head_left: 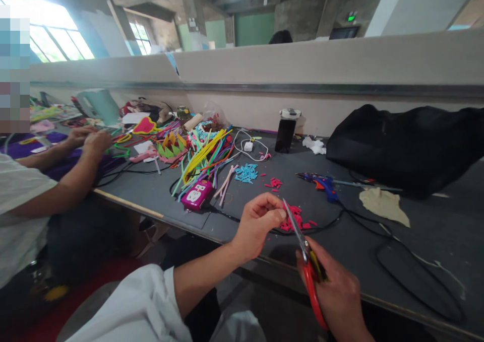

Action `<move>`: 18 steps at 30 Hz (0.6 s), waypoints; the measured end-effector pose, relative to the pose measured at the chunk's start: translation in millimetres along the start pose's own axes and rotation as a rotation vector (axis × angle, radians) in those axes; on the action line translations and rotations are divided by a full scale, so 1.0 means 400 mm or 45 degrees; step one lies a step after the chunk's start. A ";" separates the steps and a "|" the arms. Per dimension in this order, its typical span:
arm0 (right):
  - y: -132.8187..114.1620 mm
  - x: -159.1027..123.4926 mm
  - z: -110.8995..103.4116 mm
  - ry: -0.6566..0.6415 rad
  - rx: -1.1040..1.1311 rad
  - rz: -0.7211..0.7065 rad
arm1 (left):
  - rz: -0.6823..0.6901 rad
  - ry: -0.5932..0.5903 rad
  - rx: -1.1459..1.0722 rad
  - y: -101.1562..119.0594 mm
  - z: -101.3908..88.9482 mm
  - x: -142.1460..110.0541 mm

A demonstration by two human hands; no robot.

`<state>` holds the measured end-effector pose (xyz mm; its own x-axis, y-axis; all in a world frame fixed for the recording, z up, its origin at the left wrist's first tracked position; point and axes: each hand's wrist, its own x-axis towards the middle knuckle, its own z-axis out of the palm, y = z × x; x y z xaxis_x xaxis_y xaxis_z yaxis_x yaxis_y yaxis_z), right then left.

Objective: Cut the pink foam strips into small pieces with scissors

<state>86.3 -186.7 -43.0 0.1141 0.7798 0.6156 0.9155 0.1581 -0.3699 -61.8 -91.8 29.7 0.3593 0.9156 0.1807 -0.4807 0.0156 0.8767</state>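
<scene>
My right hand [338, 294] grips red-handled scissors [308, 261], blades pointing up and away toward my left hand. My left hand [260, 221] is closed in a pinch right at the blade tips, above a small heap of red cut pieces [297, 220] on the dark table [423, 231]. What the left fingers pinch is too small to make out. More red bits [275, 183] and a pile of light blue bits [246, 173] lie farther back.
A blue glue gun [321, 182] with its black cable lies beyond the red heap. Coloured pipe cleaners [204, 153], a pink power strip [196, 194], a black bag [408, 145] and a phone [285, 134] crowd the table. Another person's hands [88, 139] work at the left.
</scene>
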 end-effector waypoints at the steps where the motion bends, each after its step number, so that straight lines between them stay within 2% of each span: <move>1: -0.001 0.000 0.000 0.030 0.011 0.018 | 0.003 -0.007 0.007 0.000 -0.001 0.000; 4: -0.006 0.007 -0.008 0.113 0.046 0.077 | -0.004 -0.014 0.109 0.003 -0.009 0.009; 6: -0.010 0.016 -0.017 0.124 0.076 0.113 | -0.032 -0.022 0.297 0.005 -0.025 0.029; 9: -0.011 0.028 -0.026 0.150 0.107 0.150 | -0.014 -0.078 0.786 0.003 -0.065 0.081; 11: -0.008 0.034 -0.025 0.178 0.110 0.170 | 0.051 -0.125 1.277 -0.005 -0.097 0.126; 14: -0.001 0.039 -0.021 0.186 0.091 0.213 | 0.041 -0.145 1.480 -0.027 -0.135 0.189; 18: 0.004 0.044 -0.024 0.159 0.132 0.272 | 0.047 -0.136 1.716 -0.062 -0.156 0.245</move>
<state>93.4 -178.6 -26.2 0.3529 0.7225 0.5946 0.8218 0.0644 -0.5661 -64.7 22.8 -2.0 0.4529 0.8705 0.1925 0.6389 -0.4675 0.6109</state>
